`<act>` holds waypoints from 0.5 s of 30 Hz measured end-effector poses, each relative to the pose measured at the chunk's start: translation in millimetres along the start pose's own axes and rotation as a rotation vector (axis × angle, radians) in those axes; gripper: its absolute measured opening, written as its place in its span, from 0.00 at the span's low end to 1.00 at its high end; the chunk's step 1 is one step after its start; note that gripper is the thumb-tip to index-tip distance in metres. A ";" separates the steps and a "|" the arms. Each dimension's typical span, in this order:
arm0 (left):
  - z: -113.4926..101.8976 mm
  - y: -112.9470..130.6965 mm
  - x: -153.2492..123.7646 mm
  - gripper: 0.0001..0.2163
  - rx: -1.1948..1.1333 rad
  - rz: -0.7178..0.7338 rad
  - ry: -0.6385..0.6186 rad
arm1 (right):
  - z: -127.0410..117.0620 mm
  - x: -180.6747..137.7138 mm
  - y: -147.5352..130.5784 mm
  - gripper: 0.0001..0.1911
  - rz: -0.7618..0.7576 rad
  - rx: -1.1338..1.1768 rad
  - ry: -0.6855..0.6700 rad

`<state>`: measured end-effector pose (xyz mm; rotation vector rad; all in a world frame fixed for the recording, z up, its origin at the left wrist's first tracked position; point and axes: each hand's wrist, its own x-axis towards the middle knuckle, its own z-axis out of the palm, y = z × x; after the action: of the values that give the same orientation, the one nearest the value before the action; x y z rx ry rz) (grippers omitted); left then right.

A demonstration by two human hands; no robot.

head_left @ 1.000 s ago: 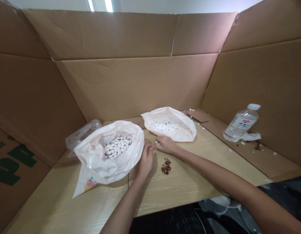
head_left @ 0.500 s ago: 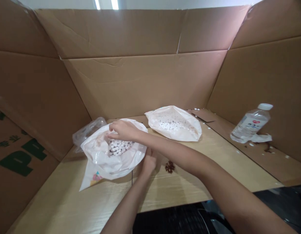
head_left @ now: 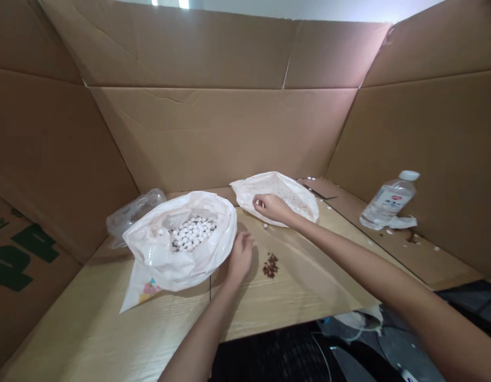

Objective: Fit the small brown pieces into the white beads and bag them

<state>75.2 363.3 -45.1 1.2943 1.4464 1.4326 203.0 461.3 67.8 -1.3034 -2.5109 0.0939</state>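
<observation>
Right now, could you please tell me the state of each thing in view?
Near bag: open, holding white beads.
Far bag: open, right hand at its rim.
Left hand: resting on table beside near bag.
Bottle: capped, leaning.
Brown bits: small loose pile.

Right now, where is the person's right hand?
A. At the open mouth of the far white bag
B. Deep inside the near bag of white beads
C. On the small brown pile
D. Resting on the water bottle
A: the right hand is at the near rim of the far white bag, apart from the water bottle and the small brown pile.
</observation>
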 end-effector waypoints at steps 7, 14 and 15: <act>-1.5 1.3 -1.6 0.07 0.018 0.007 0.008 | 43.7 -26.1 18.5 0.11 0.013 -0.105 -0.241; -1.0 -2.5 -1.8 0.08 0.016 -0.009 -0.002 | -8.3 7.2 -36.9 0.14 -0.124 0.035 -0.048; -0.9 -3.5 -1.8 0.08 0.016 -0.013 0.002 | -15.9 14.2 -51.7 0.13 -0.186 0.145 0.009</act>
<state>74.2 361.8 -48.7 1.2916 1.4673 1.4168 159.5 441.2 96.6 -1.0077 -2.5510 0.2232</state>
